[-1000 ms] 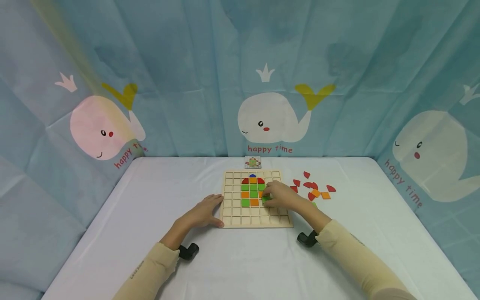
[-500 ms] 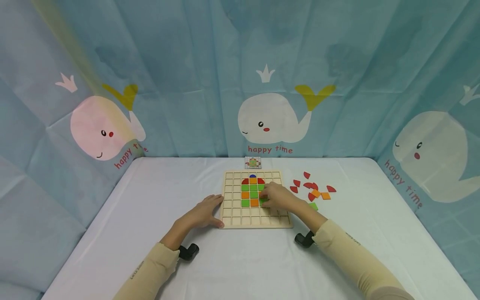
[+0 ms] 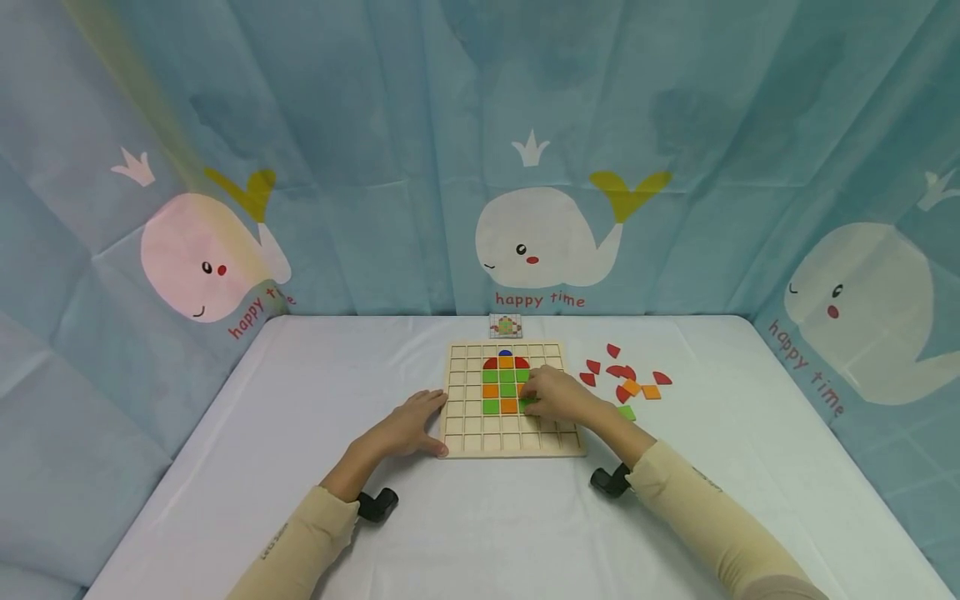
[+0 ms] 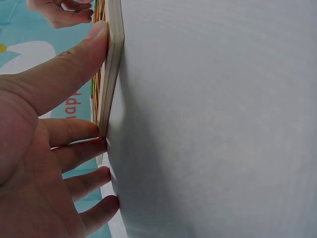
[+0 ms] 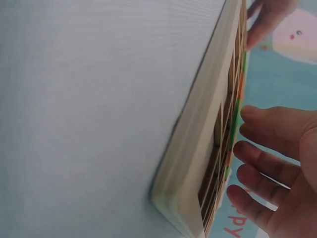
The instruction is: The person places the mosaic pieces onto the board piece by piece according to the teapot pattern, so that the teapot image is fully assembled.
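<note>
A wooden grid board point(image 3: 461, 423) lies on the table with green, orange, red and blue tiles set in its middle cells. My left hand point(image 3: 408, 423) rests against its left side, thumb at the front corner and fingers fairly straight along the edge, as the left wrist view point(image 4: 54, 134) confirms. Over the right part of the pattern is my right hand point(image 3: 555, 394). Its thumb and index finger come together at a green square tile point(image 3: 523, 407) in the lower right of the pattern, mostly covered by the fingers. In the right wrist view, the other fingers point(image 5: 255, 198) are spread and slightly bent.
Right of the board lie several loose red rounded pieces point(image 3: 588, 379), orange square tiles point(image 3: 652, 392) and a green square tile point(image 3: 626, 412). A small picture card point(image 3: 506, 326) lies behind the board. A whale-print curtain point(image 3: 360, 233) hangs behind the table.
My right hand has shifted slightly left, and the green tile it held tilted now sits lower at the pattern's cell. The loose green tile shows more beside the forearm. My left hand is unmoved.
</note>
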The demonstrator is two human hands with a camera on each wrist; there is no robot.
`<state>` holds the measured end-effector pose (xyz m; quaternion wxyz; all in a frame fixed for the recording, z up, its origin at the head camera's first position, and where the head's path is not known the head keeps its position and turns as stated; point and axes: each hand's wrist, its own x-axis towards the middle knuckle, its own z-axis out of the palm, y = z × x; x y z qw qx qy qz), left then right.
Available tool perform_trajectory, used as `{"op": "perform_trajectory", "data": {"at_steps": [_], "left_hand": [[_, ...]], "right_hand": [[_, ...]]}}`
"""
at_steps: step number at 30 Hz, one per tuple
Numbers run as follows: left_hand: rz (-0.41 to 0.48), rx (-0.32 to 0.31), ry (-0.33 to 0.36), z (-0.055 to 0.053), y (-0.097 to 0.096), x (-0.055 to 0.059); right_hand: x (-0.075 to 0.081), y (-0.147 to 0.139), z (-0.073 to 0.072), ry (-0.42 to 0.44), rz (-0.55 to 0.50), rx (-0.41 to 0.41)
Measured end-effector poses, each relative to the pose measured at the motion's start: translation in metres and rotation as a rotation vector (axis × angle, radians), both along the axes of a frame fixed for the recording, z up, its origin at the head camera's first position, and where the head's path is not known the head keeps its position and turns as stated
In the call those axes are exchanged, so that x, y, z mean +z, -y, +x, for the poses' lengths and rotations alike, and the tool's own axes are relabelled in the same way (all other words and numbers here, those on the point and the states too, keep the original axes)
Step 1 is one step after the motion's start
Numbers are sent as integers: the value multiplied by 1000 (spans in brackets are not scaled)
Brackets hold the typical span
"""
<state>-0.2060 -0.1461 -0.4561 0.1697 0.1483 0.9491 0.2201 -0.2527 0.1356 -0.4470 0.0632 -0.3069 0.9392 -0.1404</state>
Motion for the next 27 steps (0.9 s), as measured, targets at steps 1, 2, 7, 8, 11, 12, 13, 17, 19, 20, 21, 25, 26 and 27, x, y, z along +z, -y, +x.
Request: {"op": "perform_trajectory", "data": {"at_steps": [1,2,7,8,11,12,13,17,19,20,21,25,26,27], "left_hand": [[0,-1,0,0,0,0],[1,-1,0,0,0,0],[5,-2,1,1,1,1],[5,-2,-1,1,1,1],[-1,-7,-8,0,1,1],[-1,-8,-9,0,1,1],[-1,-7,-8,0,1,1],[2,-5,-8,0,1,1],[2,-3,-7,0,1,1],[-1,-2,-7,0,1,0],[-2,-3,-7,0,1,0],[-5,-3,-5,0,1,0],[-5,-4,-4,0,1,0],[-4,-4,-3,0,1,0]], "right_hand": [[0,-1,0,2,-6,-2],[1,-1,0,0,-5,1],[4,-6,-1,20,-33,-16],[5,-8,-1,25,-39,-24],[7,-15,0,55,-66,-62],[8,-17,0,64,-73,-72],[8,-20,1,73,-81,-81],[11,-32,1,103,-94,-112],[12,-40,0,106,-99,-124],[13,-44,0,105,-98,-129],[13,-48,-1,101,-97,-135],[17,-65,-2,80,-108,-150],[19,-69,-2,70,-108,-154],[22,-74,-1,59,-107,-153]]}}
